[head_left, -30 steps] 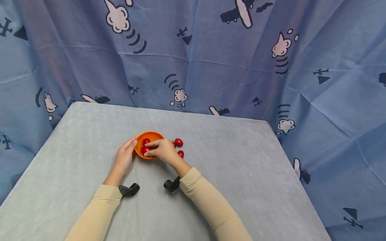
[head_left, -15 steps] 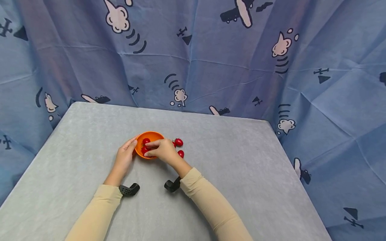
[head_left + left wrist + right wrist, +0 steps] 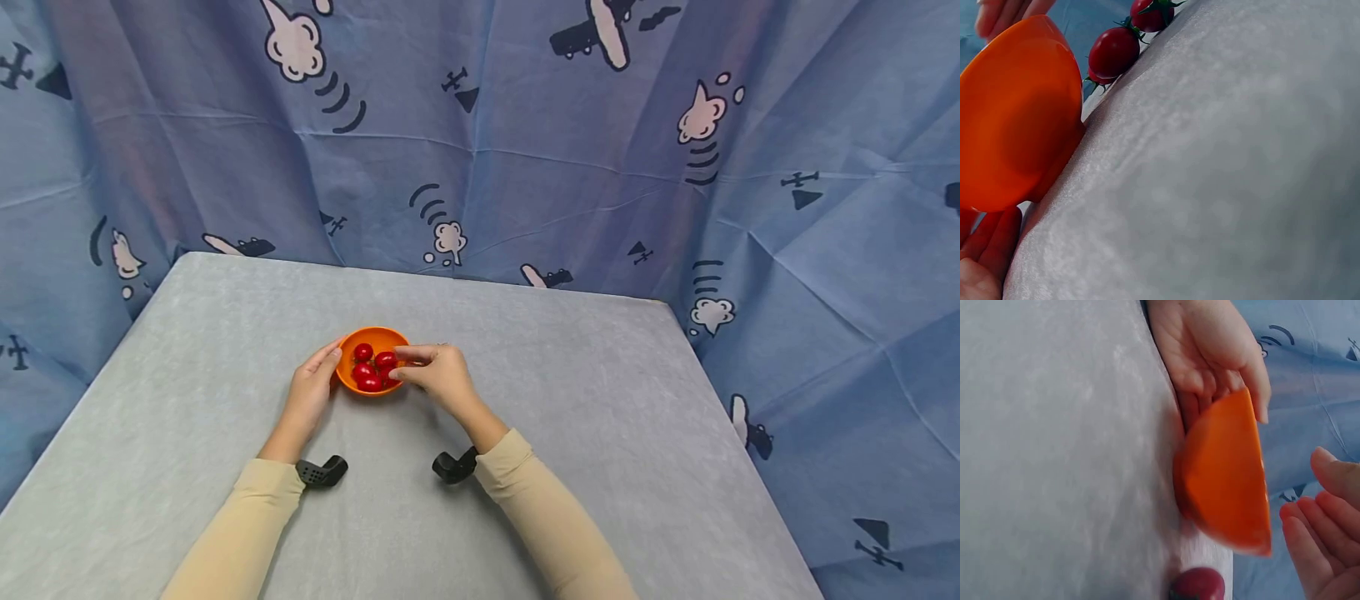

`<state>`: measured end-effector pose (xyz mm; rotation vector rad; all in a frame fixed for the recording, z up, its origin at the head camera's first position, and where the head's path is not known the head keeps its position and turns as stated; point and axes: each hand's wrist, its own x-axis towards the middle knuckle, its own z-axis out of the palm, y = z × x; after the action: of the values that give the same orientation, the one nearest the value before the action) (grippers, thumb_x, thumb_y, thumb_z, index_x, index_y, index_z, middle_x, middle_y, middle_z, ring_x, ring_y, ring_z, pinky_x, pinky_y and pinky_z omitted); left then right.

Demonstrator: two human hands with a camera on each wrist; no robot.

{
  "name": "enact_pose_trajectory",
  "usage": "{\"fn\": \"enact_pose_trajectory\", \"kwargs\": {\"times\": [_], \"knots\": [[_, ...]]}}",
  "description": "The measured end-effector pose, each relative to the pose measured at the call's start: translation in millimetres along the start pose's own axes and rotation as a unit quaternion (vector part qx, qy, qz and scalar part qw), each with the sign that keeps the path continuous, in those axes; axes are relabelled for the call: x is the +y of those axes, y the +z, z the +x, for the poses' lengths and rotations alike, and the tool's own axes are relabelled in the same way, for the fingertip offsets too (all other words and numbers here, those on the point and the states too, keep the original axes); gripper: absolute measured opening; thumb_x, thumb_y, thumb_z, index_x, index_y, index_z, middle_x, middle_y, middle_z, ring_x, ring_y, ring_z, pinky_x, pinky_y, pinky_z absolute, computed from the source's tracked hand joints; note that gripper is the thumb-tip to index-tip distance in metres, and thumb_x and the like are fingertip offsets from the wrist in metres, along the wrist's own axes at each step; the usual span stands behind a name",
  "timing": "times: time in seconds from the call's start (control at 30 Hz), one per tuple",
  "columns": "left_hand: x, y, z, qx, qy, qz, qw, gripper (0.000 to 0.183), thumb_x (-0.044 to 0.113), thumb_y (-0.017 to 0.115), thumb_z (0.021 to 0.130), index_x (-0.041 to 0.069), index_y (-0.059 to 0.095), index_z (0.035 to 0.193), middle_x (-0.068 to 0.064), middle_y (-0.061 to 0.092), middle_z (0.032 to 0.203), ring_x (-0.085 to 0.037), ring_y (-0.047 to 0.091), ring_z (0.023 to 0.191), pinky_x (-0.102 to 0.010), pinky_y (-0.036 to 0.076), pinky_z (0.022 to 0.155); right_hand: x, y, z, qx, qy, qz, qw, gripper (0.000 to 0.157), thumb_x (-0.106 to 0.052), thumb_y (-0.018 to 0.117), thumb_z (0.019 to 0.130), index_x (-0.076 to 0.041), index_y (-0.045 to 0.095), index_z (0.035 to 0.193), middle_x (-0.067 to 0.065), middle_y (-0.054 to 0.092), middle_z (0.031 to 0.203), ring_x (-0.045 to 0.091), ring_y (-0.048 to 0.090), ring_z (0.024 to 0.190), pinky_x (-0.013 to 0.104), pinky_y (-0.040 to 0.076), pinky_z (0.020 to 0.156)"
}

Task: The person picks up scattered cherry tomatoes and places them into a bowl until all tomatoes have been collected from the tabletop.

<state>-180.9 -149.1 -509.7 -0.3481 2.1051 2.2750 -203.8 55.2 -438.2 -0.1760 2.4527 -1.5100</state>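
An orange bowl stands on the table with several red cherry tomatoes inside. My left hand holds it from the left, thumb at the rim and fingers along the outside, as the right wrist view confirms. Over the bowl's right edge hovers my right hand, its thumb and fingers apart with nothing between them. More cherry tomatoes with green stems lie on the table just right of the bowl; the right hand hides them in the head view.
A grey cloth covers the table. Behind it and along the right hangs a blue patterned curtain. Each wrist wears a black camera band, the left band close over the table.
My right hand has drawn back to the right from inside the bowl, uncovering the tomatoes there and covering those on the table. The left hand and bowl have stayed put.
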Motion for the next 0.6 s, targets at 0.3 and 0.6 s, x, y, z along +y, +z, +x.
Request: {"fn": "enact_pose_trajectory", "kwargs": {"times": [0.3, 0.6], "knots": [[-0.4, 0.0, -0.1, 0.000, -0.004, -0.003, 1.0000, 0.050, 0.031, 0.043, 0.107, 0.008, 0.042, 0.151, -0.006, 0.040, 0.159, -0.016, 0.034, 0.149, -0.033, 0.030, 0.122, 14.2, -23.7, -8.2, 0.014, 0.014, 0.033, 0.999, 0.036, -0.017, 0.085, 0.078, -0.011, 0.077, 0.113, 0.006, 0.077, 0.110, 0.027, 0.072, 0.097, 0.024, 0.058, 0.069], [0.7, 0.2, -0.1, -0.002, -0.012, -0.007, 0.9999, 0.050, 0.032, 0.042, 0.107, 0.008, 0.041, 0.152, -0.005, 0.038, 0.160, -0.016, 0.033, 0.149, -0.033, 0.030, 0.122, 30.1, -39.2, -9.1, 0.039, 0.013, 0.031, 0.999, 0.035, -0.014, 0.084, 0.077, -0.009, 0.077, 0.111, 0.006, 0.075, 0.116, 0.023, 0.066, 0.117, 0.034, 0.059, 0.093]]}}
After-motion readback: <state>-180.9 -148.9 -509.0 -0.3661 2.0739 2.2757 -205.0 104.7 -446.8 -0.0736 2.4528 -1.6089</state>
